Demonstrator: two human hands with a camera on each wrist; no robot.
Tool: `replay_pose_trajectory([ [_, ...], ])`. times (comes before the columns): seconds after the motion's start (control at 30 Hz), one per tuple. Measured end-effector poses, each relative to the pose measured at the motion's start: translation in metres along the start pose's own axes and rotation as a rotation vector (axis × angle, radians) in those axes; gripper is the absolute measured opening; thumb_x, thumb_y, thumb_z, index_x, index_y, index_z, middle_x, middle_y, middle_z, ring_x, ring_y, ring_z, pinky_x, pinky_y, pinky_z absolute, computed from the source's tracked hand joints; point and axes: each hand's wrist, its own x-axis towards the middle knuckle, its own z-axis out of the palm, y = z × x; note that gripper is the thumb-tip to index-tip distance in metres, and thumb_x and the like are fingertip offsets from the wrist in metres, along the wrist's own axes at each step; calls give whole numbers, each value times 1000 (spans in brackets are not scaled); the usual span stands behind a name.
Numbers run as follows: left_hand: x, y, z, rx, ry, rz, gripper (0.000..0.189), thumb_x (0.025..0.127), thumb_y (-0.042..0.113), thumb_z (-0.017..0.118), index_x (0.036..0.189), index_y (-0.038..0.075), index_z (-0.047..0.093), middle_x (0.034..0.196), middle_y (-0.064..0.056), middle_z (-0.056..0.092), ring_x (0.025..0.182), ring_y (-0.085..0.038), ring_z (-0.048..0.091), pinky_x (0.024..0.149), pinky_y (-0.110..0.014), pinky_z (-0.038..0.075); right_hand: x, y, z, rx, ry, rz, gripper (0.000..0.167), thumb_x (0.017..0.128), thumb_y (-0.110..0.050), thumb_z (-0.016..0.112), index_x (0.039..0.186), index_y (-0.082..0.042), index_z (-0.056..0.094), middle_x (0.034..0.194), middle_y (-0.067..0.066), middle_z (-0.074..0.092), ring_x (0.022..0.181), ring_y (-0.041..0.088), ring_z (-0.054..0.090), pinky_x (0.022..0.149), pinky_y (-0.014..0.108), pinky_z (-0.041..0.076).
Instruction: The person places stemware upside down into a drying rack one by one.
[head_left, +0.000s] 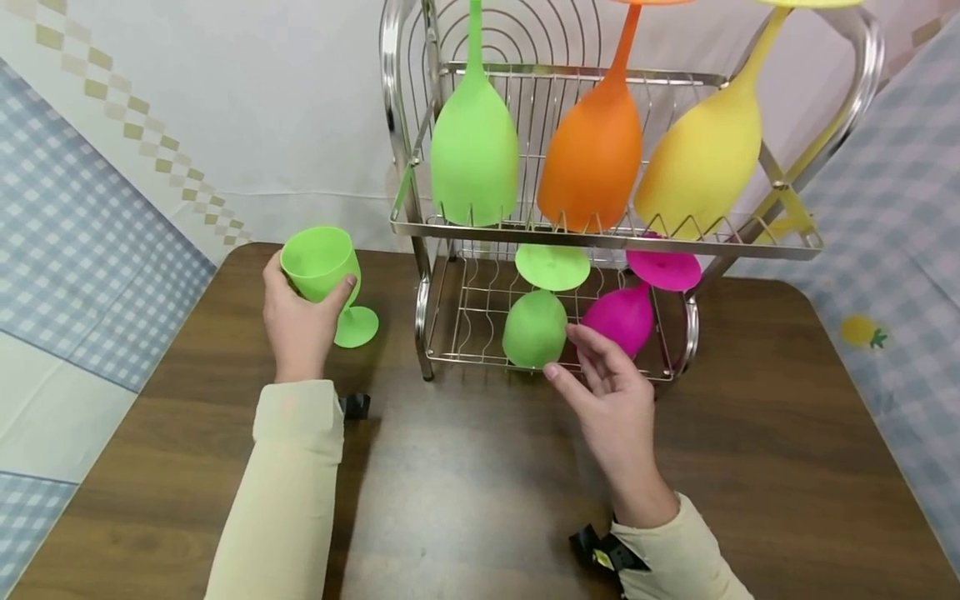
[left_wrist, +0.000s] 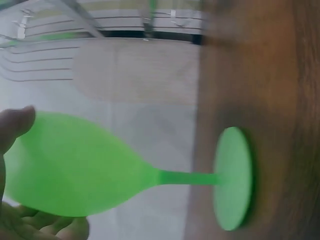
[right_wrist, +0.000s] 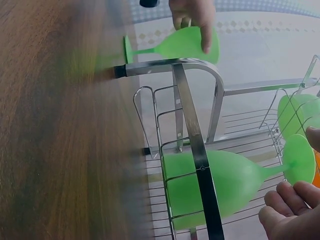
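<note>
On the left, my left hand [head_left: 300,329] grips the bowl of a green plastic goblet [left_wrist: 80,165], thumb on one side and fingers on the other. This goblet is upright, with its round foot [head_left: 356,327] low over the table. My right hand [head_left: 613,408] is in front of the rack's lower shelf, thumb and fingers apart with nothing between them. Nearest to it is another green goblet [head_left: 534,332], upside down on that shelf. In the right wrist view its fingertips [right_wrist: 285,192] appear close by this goblet's foot [right_wrist: 299,160]. A magenta goblet [head_left: 618,321] stands upside down beside it.
A two-tier metal rack [head_left: 525,235] stands at the back of the wooden table [head_left: 450,475]. Its upper tier holds upside-down green [head_left: 474,150], orange [head_left: 592,154] and yellow [head_left: 701,158] goblets. Checked cloth [head_left: 97,225] hangs at the sides.
</note>
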Motion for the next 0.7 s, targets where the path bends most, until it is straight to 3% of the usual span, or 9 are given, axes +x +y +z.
replay_pose_trajectory([
  [0.2,-23,13,-22,48,-81,15,94,77,44,85,153,21,34,144,-5,53,129,-22,51,108,-44,43,-1,-1,1,-2,-8,-7,52,80,11,78,129,5,62,132,21,63,126,20,59,108,32,45],
  [0.43,-52,43,-57,142,-187,97,93,76,49,85,152,20,39,139,-8,58,124,-24,55,100,-45,48,-2,-3,1,-4,-6,-8,52,80,11,78,129,4,62,131,20,63,126,19,59,108,31,45],
  [0.57,-72,60,-70,125,-271,150,93,76,47,86,152,20,39,139,-4,57,122,-23,57,101,-43,51,-4,-5,2,4,-9,-4,52,80,12,78,128,5,62,131,18,63,126,20,58,108,30,45],
  [0.7,-91,71,-71,50,-354,231,90,76,36,89,151,20,42,138,-2,57,120,-21,59,102,-39,53,-6,-7,3,8,-22,-2,53,79,13,78,129,5,62,131,18,63,126,20,58,107,28,45],
])
